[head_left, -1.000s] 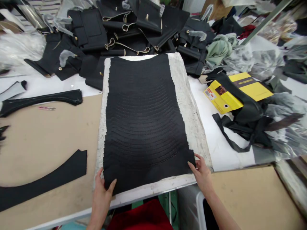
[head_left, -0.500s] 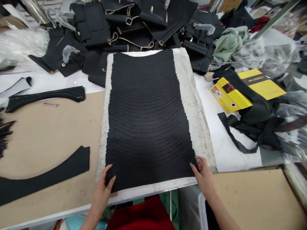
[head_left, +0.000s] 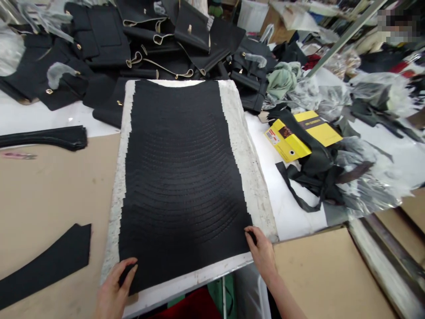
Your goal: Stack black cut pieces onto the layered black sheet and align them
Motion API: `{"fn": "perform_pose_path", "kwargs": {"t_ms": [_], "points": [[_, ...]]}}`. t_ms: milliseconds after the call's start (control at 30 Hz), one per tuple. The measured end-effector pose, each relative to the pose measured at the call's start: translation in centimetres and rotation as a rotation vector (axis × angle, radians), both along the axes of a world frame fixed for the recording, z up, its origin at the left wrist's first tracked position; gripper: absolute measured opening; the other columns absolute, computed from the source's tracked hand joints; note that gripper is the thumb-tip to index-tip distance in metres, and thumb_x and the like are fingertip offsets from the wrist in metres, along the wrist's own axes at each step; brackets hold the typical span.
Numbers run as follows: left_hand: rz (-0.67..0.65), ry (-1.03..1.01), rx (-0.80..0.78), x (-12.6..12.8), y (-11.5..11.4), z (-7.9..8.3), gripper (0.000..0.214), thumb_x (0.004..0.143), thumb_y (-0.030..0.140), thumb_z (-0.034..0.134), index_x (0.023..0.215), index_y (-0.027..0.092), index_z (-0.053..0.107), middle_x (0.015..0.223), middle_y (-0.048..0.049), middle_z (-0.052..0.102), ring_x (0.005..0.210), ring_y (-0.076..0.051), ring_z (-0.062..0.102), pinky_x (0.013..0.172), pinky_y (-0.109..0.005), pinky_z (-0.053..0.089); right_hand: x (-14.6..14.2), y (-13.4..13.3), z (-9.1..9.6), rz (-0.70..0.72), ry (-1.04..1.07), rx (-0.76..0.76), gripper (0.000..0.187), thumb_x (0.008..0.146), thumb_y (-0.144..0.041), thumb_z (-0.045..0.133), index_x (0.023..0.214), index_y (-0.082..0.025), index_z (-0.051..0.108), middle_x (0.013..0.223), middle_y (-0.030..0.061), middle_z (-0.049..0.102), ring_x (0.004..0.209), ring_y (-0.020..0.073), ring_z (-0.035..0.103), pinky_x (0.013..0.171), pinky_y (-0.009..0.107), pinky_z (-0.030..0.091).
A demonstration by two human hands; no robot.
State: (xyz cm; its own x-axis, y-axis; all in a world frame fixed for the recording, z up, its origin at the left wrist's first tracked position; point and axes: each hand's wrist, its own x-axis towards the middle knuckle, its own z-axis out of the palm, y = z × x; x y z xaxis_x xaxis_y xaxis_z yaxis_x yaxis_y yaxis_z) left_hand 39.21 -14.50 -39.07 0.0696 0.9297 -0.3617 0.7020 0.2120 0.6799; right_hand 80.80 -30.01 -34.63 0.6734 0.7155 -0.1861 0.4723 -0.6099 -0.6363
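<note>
Overlapping black leather pieces (head_left: 179, 177) lie fanned in a long panel, with stepped side edges and curved ridges across the middle. They rest on a whitish, worn board (head_left: 247, 150) that shows along both sides. At the near left corner, my left hand (head_left: 114, 283) pinches the nearest piece between thumb and forefinger. My right hand (head_left: 262, 252) grips the near right corner in the same way. Both pinches sit close to the table's front edge, and the undersides of the corners are hidden.
Black bags (head_left: 99, 37) are heaped behind the board. To the left are a stack of black strips (head_left: 66, 136), pink-handled snips (head_left: 20, 156) and a curved black piece (head_left: 53, 261). A yellow card folder (head_left: 288, 141), black scraps (head_left: 318, 177) and clear plastic (head_left: 368, 186) lie right.
The view has swung right, so the panel and table things sit further left in the picture. Both hands stay at the near corners, with the left fingertips closer together.
</note>
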Motion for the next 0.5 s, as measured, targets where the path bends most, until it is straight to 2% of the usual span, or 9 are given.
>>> {"fn": "perform_pose_path", "kwargs": {"t_ms": [300, 500], "points": [[-0.025, -0.041, -0.04, 0.2, 0.3, 0.2, 0.045, 0.069, 0.066, 0.058, 0.087, 0.027, 0.071, 0.1, -0.0041, 0.072, 0.1, -0.03, 0.065, 0.097, -0.048, 0.047, 0.4, -0.6, -0.8, -0.032, -0.006, -0.014, 0.027, 0.086, -0.041, 0.045, 0.098, -0.022, 0.06, 0.102, 0.007, 0.067, 0.096, 0.0251, 0.062, 0.087, 0.041, 0.048], [-0.049, -0.057, -0.005, 0.8, 0.4, 1.9, 0.031, 0.082, 0.048, 0.055, 0.091, 0.023, 0.069, 0.097, -0.0058, 0.071, 0.096, -0.026, 0.064, 0.092, -0.044, 0.049, 0.7, -1.4, -1.7, -0.02, -0.03, -0.091, 0.037, 0.079, -0.054, 0.05, 0.099, -0.025, 0.062, 0.103, 0.0047, 0.067, 0.091, 0.0262, 0.062, 0.084, 0.042, 0.048]]}}
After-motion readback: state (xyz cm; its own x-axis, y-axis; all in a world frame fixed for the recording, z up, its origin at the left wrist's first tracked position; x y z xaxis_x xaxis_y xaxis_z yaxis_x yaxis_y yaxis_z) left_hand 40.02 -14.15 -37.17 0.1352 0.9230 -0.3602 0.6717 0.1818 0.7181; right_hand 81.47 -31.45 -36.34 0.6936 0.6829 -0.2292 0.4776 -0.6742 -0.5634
